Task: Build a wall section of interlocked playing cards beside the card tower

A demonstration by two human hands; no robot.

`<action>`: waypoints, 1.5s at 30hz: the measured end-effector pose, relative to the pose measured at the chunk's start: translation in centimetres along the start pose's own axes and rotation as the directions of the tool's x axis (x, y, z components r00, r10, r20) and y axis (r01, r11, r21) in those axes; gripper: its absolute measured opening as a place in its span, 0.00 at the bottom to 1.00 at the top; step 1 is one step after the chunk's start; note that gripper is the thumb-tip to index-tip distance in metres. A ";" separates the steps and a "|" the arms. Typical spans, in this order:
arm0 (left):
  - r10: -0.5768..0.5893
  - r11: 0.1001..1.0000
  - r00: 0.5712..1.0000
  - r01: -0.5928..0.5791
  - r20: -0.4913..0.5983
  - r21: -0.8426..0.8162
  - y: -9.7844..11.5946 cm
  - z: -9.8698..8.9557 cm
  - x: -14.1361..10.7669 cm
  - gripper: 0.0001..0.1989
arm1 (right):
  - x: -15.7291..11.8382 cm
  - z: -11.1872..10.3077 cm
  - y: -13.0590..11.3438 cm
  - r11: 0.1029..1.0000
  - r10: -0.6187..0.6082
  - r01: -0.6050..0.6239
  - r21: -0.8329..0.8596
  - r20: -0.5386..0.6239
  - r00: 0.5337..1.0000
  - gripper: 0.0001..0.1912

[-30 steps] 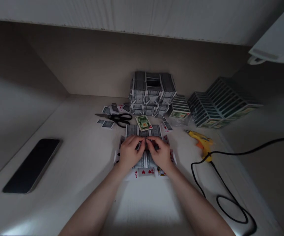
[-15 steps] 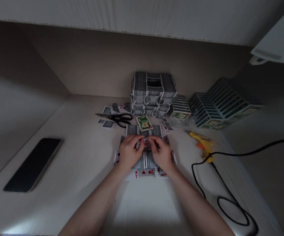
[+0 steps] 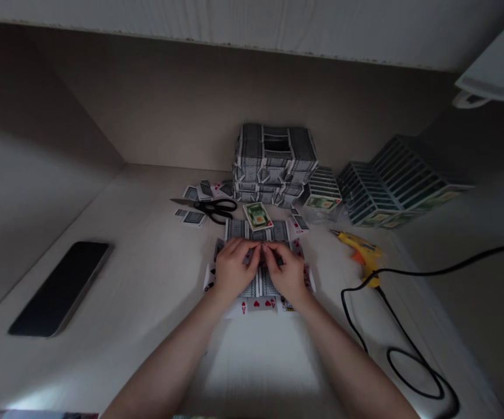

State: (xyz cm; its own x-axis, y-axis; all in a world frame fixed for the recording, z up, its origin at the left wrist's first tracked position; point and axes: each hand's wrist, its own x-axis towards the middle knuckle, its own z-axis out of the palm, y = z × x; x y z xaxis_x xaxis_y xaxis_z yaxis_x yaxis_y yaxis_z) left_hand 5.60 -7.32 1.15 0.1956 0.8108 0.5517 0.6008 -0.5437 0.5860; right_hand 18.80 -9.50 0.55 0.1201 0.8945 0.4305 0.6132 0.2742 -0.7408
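Observation:
Both of my hands are over a flat panel of joined playing cards [image 3: 268,285], with grey patterned backs up in its middle and face-up flaps around its edges. My left hand [image 3: 235,267] has thumb and forefinger pinched together. Mirroring it, my right hand [image 3: 286,269] pinches close beside it, the fingertips nearly touching. A small playing card seems to be between them, mostly hidden by the fingers. Hearts show on the front flap [image 3: 257,305]. Just beyond my fingers lies a green-faced card deck [image 3: 258,216], on the panel's far edge.
Behind stands a box built of cards [image 3: 276,157] with a slot on top. Black-handled scissors [image 3: 215,208] and cut card pieces [image 3: 193,218] lie left of it. Card decks [image 3: 322,189] stand right. A yellow glue gun [image 3: 363,253] with a looping cord and a phone [image 3: 62,288] flank my arms.
My fingertips have drawn closer together over the panel, and the card between them shows less. The view has shifted slightly. Other things stay in place.

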 end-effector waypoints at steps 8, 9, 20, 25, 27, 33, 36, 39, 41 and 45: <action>-0.007 0.999 1.000 0.006 -0.016 -0.034 0.1 -0.1 0.1 0.05 | 0.1 -0.2 -0.4 0.999 -0.005 0.006 -0.034 0.028 1.000 0.10; -0.004 0.999 1.000 0.003 -0.014 -0.045 0.1 -0.1 0.1 0.04 | 0.0 -0.1 -0.4 0.999 -0.004 0.005 -0.044 0.023 1.000 0.10; -0.002 0.996 1.000 0.002 -0.007 -0.089 0.1 0.1 0.1 0.04 | 0.0 -0.3 -0.2 1.000 -0.021 0.022 -0.016 0.034 0.999 0.11; 0.037 0.997 0.999 -0.038 -0.013 -0.061 0.1 0.0 -0.1 0.04 | -0.1 -0.4 -0.2 1.000 -0.013 0.014 -0.016 0.055 0.998 0.10; 0.047 0.998 0.999 -0.047 0.001 -0.045 0.1 0.1 -0.2 0.04 | -0.1 -0.4 -0.2 1.000 -0.001 0.001 -0.005 0.050 0.999 0.10; -0.059 0.996 0.997 0.055 -0.050 -0.077 0.2 0.0 -0.1 0.05 | 0.1 -0.4 0.0 0.983 0.070 -0.089 0.158 0.126 0.990 0.13; -0.159 0.981 0.981 0.144 -0.109 -0.132 0.0 -0.1 0.1 0.06 | 0.2 -0.3 0.1 0.950 0.101 -0.168 0.263 0.251 0.963 0.13; -0.201 0.969 0.974 0.183 -0.102 -0.166 -0.1 -0.1 0.3 0.07 | 0.3 0.1 0.4 0.896 0.167 -0.263 0.358 0.278 0.946 0.12; -0.173 0.971 0.983 0.160 -0.059 -0.179 -0.1 -0.1 0.4 0.08 | 0.4 0.3 0.6 0.860 0.207 -0.300 0.412 0.255 0.944 0.12; -0.125 0.978 0.992 0.119 -0.025 -0.174 0.1 -0.1 0.3 0.09 | 0.5 0.7 1.0 0.819 0.258 -0.322 0.475 0.197 0.946 0.11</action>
State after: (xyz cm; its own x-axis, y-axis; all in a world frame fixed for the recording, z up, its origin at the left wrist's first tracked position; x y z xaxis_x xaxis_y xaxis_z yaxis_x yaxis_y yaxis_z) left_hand 5.62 -7.13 1.40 0.0990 0.8667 0.4889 0.4758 -0.4728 0.7417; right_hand 18.92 -8.57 -0.36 0.1175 0.9864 0.1147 0.0927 0.1041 -0.9902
